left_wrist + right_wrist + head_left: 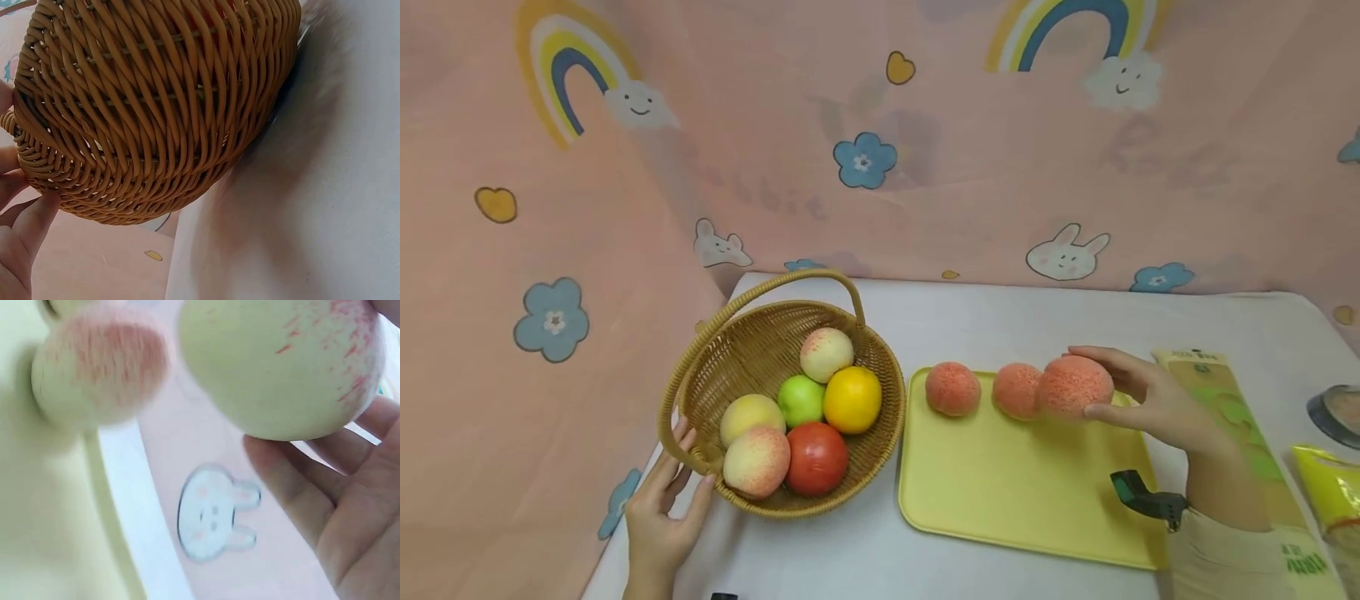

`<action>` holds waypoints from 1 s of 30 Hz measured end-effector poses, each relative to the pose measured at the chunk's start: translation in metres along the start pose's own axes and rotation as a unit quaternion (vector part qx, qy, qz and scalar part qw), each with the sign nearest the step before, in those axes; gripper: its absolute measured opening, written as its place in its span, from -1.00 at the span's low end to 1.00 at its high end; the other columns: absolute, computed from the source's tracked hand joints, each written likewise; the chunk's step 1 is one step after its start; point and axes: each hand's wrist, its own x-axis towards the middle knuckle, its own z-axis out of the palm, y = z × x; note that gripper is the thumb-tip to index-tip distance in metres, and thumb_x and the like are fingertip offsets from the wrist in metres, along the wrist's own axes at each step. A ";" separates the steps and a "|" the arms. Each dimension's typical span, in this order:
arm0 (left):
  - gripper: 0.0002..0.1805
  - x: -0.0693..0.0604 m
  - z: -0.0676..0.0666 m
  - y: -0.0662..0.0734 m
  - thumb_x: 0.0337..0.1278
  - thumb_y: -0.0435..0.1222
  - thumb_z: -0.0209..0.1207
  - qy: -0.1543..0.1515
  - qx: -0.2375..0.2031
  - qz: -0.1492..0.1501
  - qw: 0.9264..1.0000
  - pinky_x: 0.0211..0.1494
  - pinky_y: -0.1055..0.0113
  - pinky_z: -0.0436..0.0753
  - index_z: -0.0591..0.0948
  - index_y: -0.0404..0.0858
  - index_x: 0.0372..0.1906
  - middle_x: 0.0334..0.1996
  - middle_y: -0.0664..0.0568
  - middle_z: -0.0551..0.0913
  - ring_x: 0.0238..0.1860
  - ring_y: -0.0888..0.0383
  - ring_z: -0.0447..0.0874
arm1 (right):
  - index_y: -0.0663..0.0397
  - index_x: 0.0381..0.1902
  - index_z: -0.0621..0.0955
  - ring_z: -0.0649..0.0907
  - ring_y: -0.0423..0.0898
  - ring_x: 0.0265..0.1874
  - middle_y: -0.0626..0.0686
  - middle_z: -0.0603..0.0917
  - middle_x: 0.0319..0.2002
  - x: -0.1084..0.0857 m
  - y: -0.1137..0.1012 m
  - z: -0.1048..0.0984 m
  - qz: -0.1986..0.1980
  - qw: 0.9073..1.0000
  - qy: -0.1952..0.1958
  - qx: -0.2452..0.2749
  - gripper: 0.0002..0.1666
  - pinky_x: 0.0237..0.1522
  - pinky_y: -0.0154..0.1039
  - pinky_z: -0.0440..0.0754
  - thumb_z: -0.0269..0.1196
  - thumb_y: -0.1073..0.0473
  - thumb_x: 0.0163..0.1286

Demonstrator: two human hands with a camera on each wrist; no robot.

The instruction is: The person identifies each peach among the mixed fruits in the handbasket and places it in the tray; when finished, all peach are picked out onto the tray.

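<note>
My right hand (1157,404) holds a peach (1075,387) between thumb and fingers, over the right back part of a yellow tray (1022,492). From the head the peach looks pinkish red; its pale side faces the right wrist view. Two more peaches sit on the tray, one red peach (952,388) at the back left and another peach (1017,391) partly overlapped by the held one. My left hand (662,508) grips the rim of a wicker basket (880,450) by the handle's base, thumb on the near side. In the left wrist view, fingers touch the basket's weave (156,112).
Inside the basket lie pale peaches (757,461), a green apple (801,401), an orange (853,400) and a red round fruit (817,458). Right of the tray are a green-printed package (1232,417), a yellow bag (1330,483) and a dark-rimmed dish (1337,412). A pink curtain (955,200) hangs behind.
</note>
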 end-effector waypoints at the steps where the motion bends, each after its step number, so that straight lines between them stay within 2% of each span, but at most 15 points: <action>1: -0.37 0.000 0.000 0.000 -0.34 -0.76 0.21 0.001 0.000 -0.001 1.000 0.08 0.52 0.56 0.47 -0.64 0.09 0.19 -0.51 0.39 0.29 0.20 0.41 | 0.27 0.31 0.34 0.51 -0.42 0.08 -0.24 0.48 0.20 -0.003 0.002 -0.003 0.019 1.000 0.002 -0.011 -0.19 0.05 -0.72 0.45 0.29 0.54 0.06; 5: -0.37 0.000 -0.001 0.000 -0.36 -0.77 0.20 0.002 0.002 -0.002 1.000 0.07 0.53 0.57 0.46 -0.66 0.08 0.17 -0.52 0.40 0.28 0.21 0.42 | 0.20 0.32 0.34 0.49 -0.49 0.06 -0.36 0.46 0.17 -0.013 0.014 -0.011 0.075 0.997 -0.005 -0.025 -0.23 0.02 -0.75 0.43 0.28 0.48 0.14; 10: -0.36 -0.001 -0.002 0.001 -0.36 -0.77 0.21 0.004 0.007 -0.014 1.000 0.05 0.55 0.57 0.47 -0.64 0.09 0.18 -0.50 0.41 0.28 0.24 0.42 | 0.21 0.37 0.27 0.44 -0.57 0.08 -0.45 0.40 0.16 -0.021 0.035 -0.016 0.115 0.993 -0.030 -0.002 -0.28 0.00 -0.70 0.50 0.23 0.39 0.26; 14: -0.35 -0.003 -0.002 0.001 -0.36 -0.77 0.21 0.004 0.013 -0.027 1.000 0.05 0.56 0.56 0.48 -0.61 0.10 0.19 -0.47 0.41 0.27 0.27 0.42 | 0.23 0.37 0.25 0.39 -0.62 0.08 -0.49 0.37 0.15 -0.025 0.050 -0.015 0.150 0.988 -0.042 0.004 -0.30 0.01 -0.70 0.48 0.21 0.31 0.31; 20: -0.36 -0.004 -0.002 0.001 -0.34 -0.76 0.21 0.003 0.009 -0.027 1.000 0.05 0.55 0.57 0.48 -0.61 0.10 0.19 -0.48 0.41 0.28 0.26 0.42 | 0.21 0.38 0.25 0.39 -0.63 0.06 -0.48 0.39 0.12 -0.029 0.060 -0.014 0.174 0.984 -0.041 -0.012 -0.31 -0.01 -0.70 0.46 0.20 0.24 0.34; 24: -0.37 -0.004 -0.002 0.002 -0.33 -0.76 0.20 0.005 0.004 -0.027 1.000 0.05 0.55 0.57 0.47 -0.62 0.10 0.19 -0.50 0.40 0.28 0.25 0.42 | 0.14 0.40 0.24 0.32 -0.68 0.07 -0.47 0.36 0.15 -0.030 0.060 -0.013 0.191 0.980 -0.039 -0.026 -0.33 -0.01 -0.75 0.37 0.15 0.16 0.38; 30: -0.36 -0.002 -0.001 0.002 -0.34 -0.76 0.21 0.003 0.004 -0.028 1.000 0.05 0.55 0.57 0.48 -0.62 0.09 0.19 -0.49 0.41 0.27 0.26 0.43 | 0.07 0.42 0.23 0.26 -0.71 0.10 -0.28 0.38 0.27 -0.032 0.064 -0.014 0.197 0.979 -0.029 -0.032 -0.33 -0.04 -0.82 0.28 0.11 0.12 0.41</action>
